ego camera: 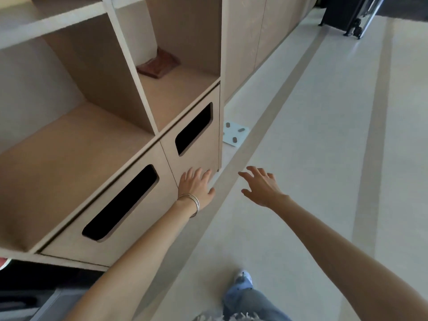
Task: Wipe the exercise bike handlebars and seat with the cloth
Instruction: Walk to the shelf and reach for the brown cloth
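Observation:
A folded reddish-brown cloth (159, 66) lies at the back of the right-hand open shelf compartment. My left hand (196, 184), with thin bangles on the wrist, is stretched out with straight fingers in front of the lower right cabinet door (196, 144); I cannot tell whether it touches the door. My right hand (261, 185) hovers over the floor to the right of the cabinet, fingers spread and holding nothing. No exercise bike handlebars or seat are in view.
The beige shelf unit (97, 140) has two lower doors with dark slot handles (120, 202). A pale blue plate with several dark slots (235, 133) lies on the floor by the cabinet corner. Black equipment (347, 15) stands at far right. My foot (243, 279) is on the floor.

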`<state>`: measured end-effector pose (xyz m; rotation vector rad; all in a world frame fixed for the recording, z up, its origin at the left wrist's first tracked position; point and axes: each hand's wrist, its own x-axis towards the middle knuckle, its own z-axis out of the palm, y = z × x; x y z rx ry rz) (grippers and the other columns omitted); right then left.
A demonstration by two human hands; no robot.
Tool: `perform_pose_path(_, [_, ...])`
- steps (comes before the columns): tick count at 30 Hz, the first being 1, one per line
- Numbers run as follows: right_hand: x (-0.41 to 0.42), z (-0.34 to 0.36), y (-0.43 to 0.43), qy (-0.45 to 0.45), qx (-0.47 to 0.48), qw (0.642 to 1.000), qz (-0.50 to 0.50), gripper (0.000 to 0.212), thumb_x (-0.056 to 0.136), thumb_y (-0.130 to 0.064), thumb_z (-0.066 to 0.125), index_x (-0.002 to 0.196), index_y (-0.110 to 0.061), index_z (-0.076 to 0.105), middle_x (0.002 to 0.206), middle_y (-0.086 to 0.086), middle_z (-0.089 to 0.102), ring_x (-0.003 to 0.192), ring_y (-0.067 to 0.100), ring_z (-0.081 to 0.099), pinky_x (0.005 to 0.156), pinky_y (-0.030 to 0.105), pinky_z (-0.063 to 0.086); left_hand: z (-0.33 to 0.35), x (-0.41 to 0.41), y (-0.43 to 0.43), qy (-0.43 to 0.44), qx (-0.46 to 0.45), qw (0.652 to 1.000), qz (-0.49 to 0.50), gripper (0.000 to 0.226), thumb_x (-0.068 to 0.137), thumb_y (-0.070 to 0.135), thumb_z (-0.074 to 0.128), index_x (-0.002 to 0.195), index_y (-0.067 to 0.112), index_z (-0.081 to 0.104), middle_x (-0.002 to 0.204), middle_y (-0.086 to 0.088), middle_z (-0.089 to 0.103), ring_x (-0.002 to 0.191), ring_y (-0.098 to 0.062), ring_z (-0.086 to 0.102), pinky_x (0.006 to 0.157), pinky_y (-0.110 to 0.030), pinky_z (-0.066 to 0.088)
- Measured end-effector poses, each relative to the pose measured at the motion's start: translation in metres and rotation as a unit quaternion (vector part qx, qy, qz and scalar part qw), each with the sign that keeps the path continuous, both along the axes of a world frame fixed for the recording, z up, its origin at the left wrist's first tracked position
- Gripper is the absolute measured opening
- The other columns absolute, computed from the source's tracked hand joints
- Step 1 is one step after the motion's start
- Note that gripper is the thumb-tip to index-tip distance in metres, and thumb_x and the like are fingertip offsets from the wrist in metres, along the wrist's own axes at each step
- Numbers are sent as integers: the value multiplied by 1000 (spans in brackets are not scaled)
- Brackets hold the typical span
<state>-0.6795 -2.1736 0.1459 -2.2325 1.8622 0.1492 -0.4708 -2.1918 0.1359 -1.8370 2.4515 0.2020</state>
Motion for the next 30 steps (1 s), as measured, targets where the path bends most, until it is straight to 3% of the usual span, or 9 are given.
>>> perform_pose_path(8, [-19,2,-110,9,14,998,60,57,95,-38,48,147,-24,27,155,6,23,139,29,27,111,49,28,-3,-11,-80,-5,-13,999,40,63,90,46,39,145,22,20,150,-8,29,139,-30,21,113,-42,23])
perform_pose_path(15, [17,2,-219,-40,-9,995,86,55,96,-36,48,146,-23,29,154,5,25,138,29,28,110,49,28,-1,20,-174,-5,-35,995,89,63,89,45,43,144,21,24,150,-11,30,138,-31,23,113,-42,23])
perform_pose_path(20, [39,8,-286,-94,-23,991,94,53,96,-35,49,144,-23,33,151,5,30,135,29,32,108,48,30,5,32,-238,3,-44,993,106,61,88,44,44,142,21,26,148,-5,31,137,-29,24,105,-42,31])
perform_pose_path(30, [56,-1,-383,-125,-20,985,116,47,97,-31,47,142,-23,37,149,4,34,133,28,34,107,46,34,-1,43,-315,-3,-9,989,145,64,90,44,42,146,24,16,156,-6,18,144,-30,12,112,-44,21])
